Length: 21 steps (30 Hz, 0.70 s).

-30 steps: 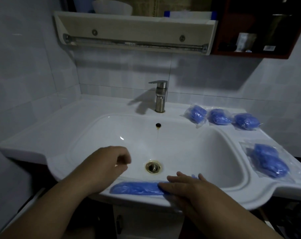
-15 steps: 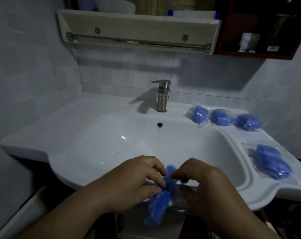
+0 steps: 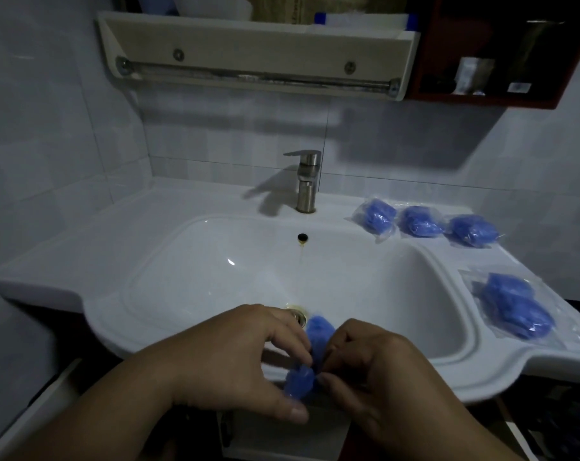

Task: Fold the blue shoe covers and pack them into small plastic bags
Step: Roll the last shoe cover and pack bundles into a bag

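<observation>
Head view: both hands meet over the near rim of the white sink [image 3: 481, 371], and the blue shoe cover [image 3: 319, 337] is bunched up between them. The left hand [image 3: 235, 354] nips it from its own side with curled fingers [image 3: 292, 341], the thumb stretched out underneath. The right hand [image 3: 375, 364] does the same from the other side, its fingertips bent in tight against the blue bundle. Across the cover the two sets of fingers almost touch. One lobe of the cover sticks up just beyond the fingers and another bulges out below them, towards the person.

The drain [image 3: 298, 317] sits just beyond the left fingers, partly hidden by them. The steel tap [image 3: 306, 184] stands well beyond, at the back of the basin.

Far beyond the right fingers and off to their right, a row of three small plastic bags [image 3: 418, 221] lies on the surface, each holding a blue bundle. Closer, but well apart from the right fingers, a larger clear bag [image 3: 514, 307] of blue covers lies flat on the same surface.

High on the tiled wall hangs a shelf [image 3: 255, 44] with a metal rail, and a dark red cabinet [image 3: 481, 98] adjoins it. The light is dim.
</observation>
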Motion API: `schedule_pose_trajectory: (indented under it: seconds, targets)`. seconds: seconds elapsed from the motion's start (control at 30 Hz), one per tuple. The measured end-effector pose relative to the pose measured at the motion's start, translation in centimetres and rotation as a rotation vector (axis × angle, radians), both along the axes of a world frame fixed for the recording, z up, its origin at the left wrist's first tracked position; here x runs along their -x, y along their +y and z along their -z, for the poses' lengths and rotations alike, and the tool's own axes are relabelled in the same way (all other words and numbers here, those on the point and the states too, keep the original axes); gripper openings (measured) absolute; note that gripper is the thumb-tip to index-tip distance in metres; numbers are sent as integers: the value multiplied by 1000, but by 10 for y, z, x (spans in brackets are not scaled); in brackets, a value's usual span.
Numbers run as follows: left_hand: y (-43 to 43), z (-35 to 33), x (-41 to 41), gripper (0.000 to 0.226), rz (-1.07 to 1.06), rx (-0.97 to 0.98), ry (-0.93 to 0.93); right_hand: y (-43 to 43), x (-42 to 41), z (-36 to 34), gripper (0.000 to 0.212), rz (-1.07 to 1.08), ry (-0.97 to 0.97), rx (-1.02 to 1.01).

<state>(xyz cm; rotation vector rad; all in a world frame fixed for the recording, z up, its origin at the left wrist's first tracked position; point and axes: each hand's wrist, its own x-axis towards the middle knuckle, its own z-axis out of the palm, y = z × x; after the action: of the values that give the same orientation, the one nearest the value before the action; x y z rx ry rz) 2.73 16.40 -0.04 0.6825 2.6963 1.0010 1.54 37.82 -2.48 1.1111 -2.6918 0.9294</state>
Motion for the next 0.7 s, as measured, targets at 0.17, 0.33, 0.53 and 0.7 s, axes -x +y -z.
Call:
schedule_pose_trajectory:
  seconds: [0.17, 0.33, 0.53, 0.7]
  targets:
    - [11, 3, 1, 20, -107, -49, 57, -3, 1, 0, 34, 38, 3, 7]
    - [24, 13, 3, 5, -282, -36, 162, -1, -2, -6, 24, 45, -28, -9]
    - [27, 18, 3, 18, -342, -56, 174, 0, -2, -9, 27, 112, 54, -16]
    - [26, 16, 3, 6, -269, -11, 182, 0, 0, -9, 31, 98, 61, -63]
